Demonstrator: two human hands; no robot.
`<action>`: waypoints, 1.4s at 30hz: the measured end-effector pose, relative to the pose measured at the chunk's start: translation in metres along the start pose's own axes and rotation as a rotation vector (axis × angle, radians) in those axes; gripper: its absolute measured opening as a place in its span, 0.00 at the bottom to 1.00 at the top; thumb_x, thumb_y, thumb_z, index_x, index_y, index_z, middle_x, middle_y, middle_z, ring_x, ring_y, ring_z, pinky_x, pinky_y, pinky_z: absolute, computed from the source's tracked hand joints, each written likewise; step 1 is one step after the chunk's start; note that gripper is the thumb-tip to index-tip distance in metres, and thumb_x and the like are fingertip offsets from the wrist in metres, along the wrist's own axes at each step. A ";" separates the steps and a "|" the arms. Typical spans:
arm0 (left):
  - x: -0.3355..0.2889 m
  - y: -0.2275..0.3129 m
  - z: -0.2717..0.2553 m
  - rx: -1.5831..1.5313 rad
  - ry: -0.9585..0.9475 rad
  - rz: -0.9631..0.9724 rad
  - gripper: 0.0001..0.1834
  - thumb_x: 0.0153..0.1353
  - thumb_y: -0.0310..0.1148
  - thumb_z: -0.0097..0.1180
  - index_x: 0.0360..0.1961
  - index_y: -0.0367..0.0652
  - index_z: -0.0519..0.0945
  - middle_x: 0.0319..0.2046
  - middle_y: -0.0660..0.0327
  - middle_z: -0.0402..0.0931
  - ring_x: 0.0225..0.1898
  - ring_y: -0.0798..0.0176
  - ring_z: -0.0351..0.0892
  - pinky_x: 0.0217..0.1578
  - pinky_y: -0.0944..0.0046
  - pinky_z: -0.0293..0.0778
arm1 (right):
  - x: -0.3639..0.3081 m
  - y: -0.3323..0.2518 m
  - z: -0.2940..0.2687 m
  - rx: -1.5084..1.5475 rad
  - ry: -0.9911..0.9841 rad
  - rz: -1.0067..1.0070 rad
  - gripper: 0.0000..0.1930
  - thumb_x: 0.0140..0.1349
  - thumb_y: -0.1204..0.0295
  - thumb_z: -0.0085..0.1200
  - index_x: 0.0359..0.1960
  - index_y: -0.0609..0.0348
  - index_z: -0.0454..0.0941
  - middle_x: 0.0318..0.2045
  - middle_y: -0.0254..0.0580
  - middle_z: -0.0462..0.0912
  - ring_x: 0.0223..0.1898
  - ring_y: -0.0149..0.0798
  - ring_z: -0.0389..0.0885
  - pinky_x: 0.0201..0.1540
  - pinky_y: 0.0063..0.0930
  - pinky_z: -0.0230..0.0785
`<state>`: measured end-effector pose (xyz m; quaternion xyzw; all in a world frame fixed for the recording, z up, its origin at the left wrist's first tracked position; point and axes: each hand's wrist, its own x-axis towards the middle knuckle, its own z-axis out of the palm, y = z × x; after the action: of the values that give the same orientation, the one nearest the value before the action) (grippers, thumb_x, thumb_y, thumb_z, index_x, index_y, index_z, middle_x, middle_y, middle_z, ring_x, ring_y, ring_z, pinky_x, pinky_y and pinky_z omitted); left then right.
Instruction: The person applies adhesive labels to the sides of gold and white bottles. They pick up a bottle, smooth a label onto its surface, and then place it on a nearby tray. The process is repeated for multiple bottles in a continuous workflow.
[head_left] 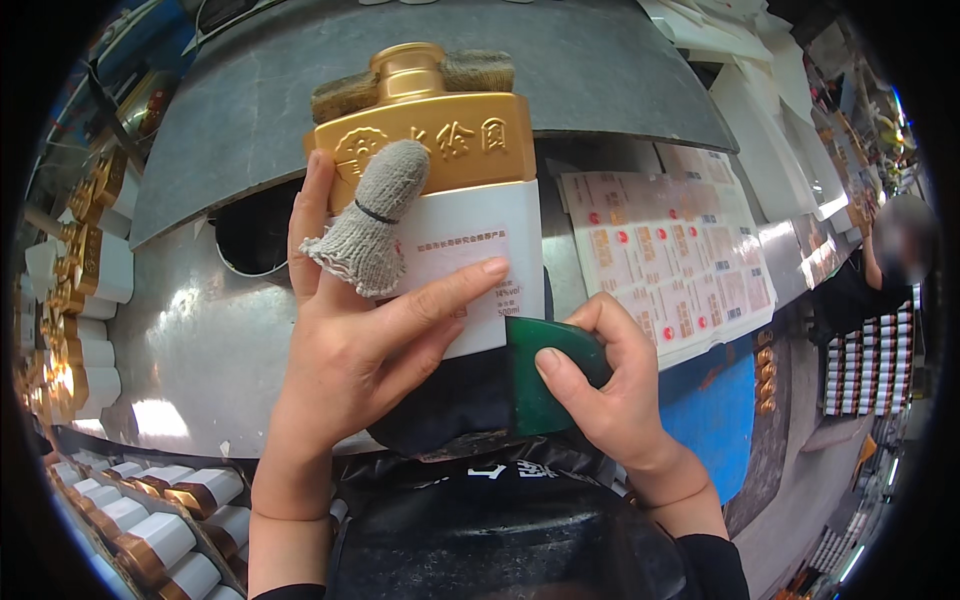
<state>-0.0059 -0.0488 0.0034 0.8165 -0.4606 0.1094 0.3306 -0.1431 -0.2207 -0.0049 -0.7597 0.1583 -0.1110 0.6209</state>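
Observation:
A flat bottle (469, 214), white with a gold shoulder and neck, lies face up in front of me, its neck pointing away. Over its left side spreads my left hand (355, 310), steadying it; one finger is pressed near a clear printed label on the white face. Another finger wears a grey knitted finger cover (380, 205) bound with a black band. My right hand (615, 390) grips a green scraper (545, 378) between thumb and fingers. The scraper's straight edge meets the lower right corner of the bottle. The bottle's underside is hidden.
Under the bottle's neck is a brown padded roll (478, 72). Label sheets (670, 255) are stacked at right beside a blue board (710, 420). Gold-and-white bottles stand at left (100, 270) and lie in rows at lower left (150, 530). Another person (865, 290) is at far right.

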 end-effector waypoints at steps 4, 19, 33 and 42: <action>-0.002 -0.002 0.001 -0.022 -0.005 0.003 0.27 0.43 0.22 0.60 0.46 0.59 0.87 0.72 0.45 0.44 0.74 0.45 0.42 0.68 0.54 0.50 | 0.000 0.001 0.001 0.000 -0.005 -0.001 0.09 0.59 0.73 0.60 0.32 0.62 0.71 0.25 0.35 0.77 0.29 0.22 0.73 0.32 0.20 0.67; -0.030 -0.010 0.009 -0.891 0.207 -0.260 0.49 0.53 0.26 0.63 0.71 0.35 0.46 0.71 0.48 0.47 0.71 0.51 0.52 0.69 0.52 0.52 | 0.061 -0.044 -0.052 -0.107 0.031 -0.281 0.25 0.60 0.69 0.62 0.58 0.63 0.70 0.42 0.37 0.78 0.43 0.27 0.77 0.46 0.17 0.70; -0.046 -0.020 -0.001 -1.063 0.288 -0.391 0.37 0.62 0.29 0.56 0.70 0.34 0.54 0.69 0.50 0.54 0.70 0.55 0.53 0.68 0.54 0.52 | 0.086 -0.086 0.024 -0.974 -0.242 -1.312 0.10 0.51 0.78 0.63 0.37 0.56 0.83 0.32 0.36 0.84 0.34 0.34 0.81 0.36 0.23 0.73; -0.046 -0.019 -0.003 -0.979 0.347 -0.388 0.28 0.65 0.29 0.49 0.66 0.32 0.61 0.66 0.50 0.61 0.69 0.56 0.57 0.68 0.55 0.53 | 0.089 -0.082 0.009 -0.974 -0.123 -1.226 0.12 0.49 0.75 0.64 0.37 0.53 0.83 0.33 0.36 0.85 0.30 0.35 0.80 0.31 0.26 0.70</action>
<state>-0.0151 -0.0089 -0.0247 0.6074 -0.2377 -0.0472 0.7565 -0.0492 -0.2313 0.0710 -0.9030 -0.2931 -0.3097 0.0532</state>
